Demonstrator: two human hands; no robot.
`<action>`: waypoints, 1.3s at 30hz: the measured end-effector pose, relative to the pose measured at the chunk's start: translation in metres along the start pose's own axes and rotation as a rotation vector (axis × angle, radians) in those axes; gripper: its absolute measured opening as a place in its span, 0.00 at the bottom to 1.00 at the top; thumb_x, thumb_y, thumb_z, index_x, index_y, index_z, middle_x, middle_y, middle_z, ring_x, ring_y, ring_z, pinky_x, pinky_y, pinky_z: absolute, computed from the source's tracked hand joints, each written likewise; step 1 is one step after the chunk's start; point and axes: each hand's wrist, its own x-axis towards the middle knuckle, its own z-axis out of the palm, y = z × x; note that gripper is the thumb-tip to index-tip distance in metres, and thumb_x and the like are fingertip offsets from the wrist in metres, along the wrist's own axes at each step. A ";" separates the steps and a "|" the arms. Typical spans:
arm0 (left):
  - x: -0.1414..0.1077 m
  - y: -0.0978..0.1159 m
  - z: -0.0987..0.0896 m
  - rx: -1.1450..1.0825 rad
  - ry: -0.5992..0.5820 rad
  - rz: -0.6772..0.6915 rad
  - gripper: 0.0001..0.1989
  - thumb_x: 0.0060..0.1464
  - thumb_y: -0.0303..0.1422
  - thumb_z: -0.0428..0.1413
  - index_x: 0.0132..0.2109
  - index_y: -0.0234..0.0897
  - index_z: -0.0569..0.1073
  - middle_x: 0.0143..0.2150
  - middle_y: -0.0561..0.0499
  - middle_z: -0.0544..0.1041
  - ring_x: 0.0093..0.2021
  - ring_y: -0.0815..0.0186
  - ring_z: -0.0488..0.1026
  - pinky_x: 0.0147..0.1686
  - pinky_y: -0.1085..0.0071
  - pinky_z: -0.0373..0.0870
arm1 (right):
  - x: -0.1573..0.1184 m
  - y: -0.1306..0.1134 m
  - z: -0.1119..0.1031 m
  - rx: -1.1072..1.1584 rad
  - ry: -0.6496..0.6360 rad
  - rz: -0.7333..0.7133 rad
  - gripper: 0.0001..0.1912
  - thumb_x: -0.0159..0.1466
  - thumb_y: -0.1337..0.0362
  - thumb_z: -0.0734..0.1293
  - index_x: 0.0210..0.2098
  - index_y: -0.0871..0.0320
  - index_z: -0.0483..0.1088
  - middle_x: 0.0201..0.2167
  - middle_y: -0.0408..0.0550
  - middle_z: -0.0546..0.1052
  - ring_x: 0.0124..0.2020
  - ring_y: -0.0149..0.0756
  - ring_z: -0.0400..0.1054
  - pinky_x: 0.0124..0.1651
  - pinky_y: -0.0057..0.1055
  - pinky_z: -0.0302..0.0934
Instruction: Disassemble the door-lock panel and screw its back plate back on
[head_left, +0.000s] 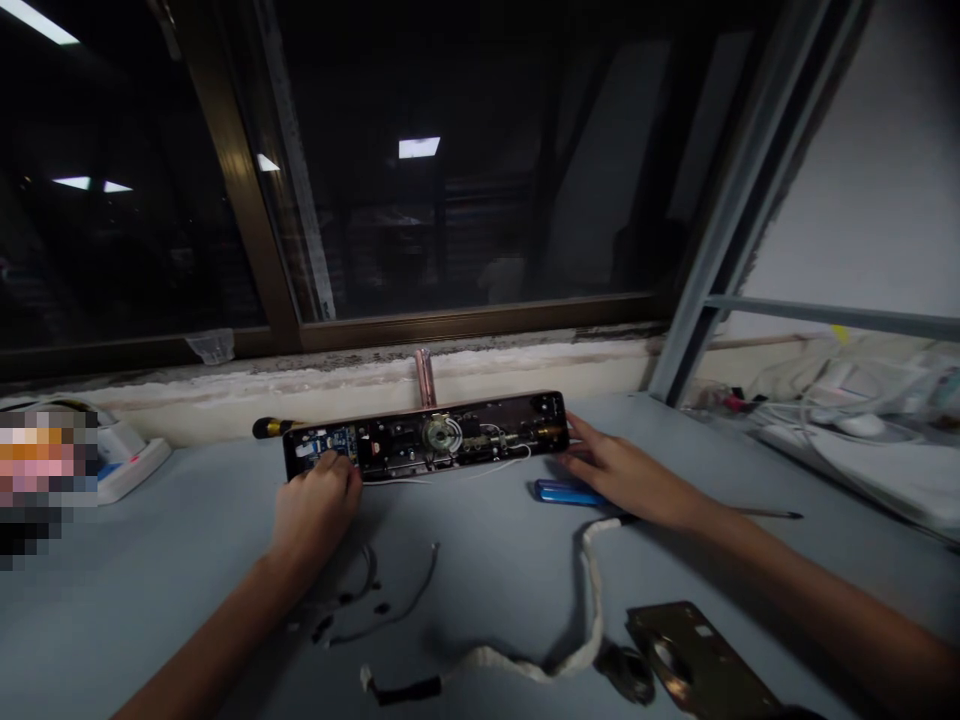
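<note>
- Case, long, black and open: it stands at the back of the table, hollow side facing the person.
- Left hand: fingers curled against the left end, over the blue circuit board; the tips are hidden, so I cannot tell whether they grip.
- Right hand: thumb and fingers grasping the right end.
- Handling: the shell looks stiff, probably fairly heavy and perhaps slick; the board and thin white wire look fragile. Best held by the end walls, fingers off the board.
- Just behind: a copper-coloured bar rises above the case.
- Under the right hand: a blue tool.
- Nearer the person: a wrapped cable and metal plate.
</note>
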 end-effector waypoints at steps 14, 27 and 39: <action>0.002 -0.004 0.001 -0.092 -0.019 -0.033 0.14 0.59 0.36 0.42 0.36 0.39 0.72 0.42 0.49 0.76 0.40 0.57 0.75 0.28 0.69 0.62 | 0.000 0.001 0.000 -0.019 0.007 -0.001 0.28 0.61 0.58 0.56 0.59 0.59 0.52 0.42 0.51 0.77 0.44 0.42 0.71 0.49 0.39 0.62; 0.002 -0.005 0.002 -0.092 -0.010 -0.043 0.15 0.59 0.36 0.43 0.37 0.39 0.73 0.43 0.47 0.76 0.40 0.55 0.75 0.30 0.67 0.64 | 0.001 0.006 0.002 -0.002 0.007 -0.009 0.28 0.61 0.58 0.56 0.60 0.57 0.52 0.43 0.50 0.77 0.44 0.42 0.71 0.50 0.40 0.61; 0.005 -0.010 0.004 -0.190 -0.021 -0.077 0.15 0.58 0.36 0.44 0.38 0.43 0.76 0.45 0.49 0.77 0.41 0.56 0.74 0.33 0.68 0.63 | 0.001 0.003 0.000 -0.002 0.004 0.005 0.29 0.61 0.58 0.56 0.60 0.59 0.52 0.43 0.52 0.76 0.43 0.43 0.71 0.49 0.40 0.62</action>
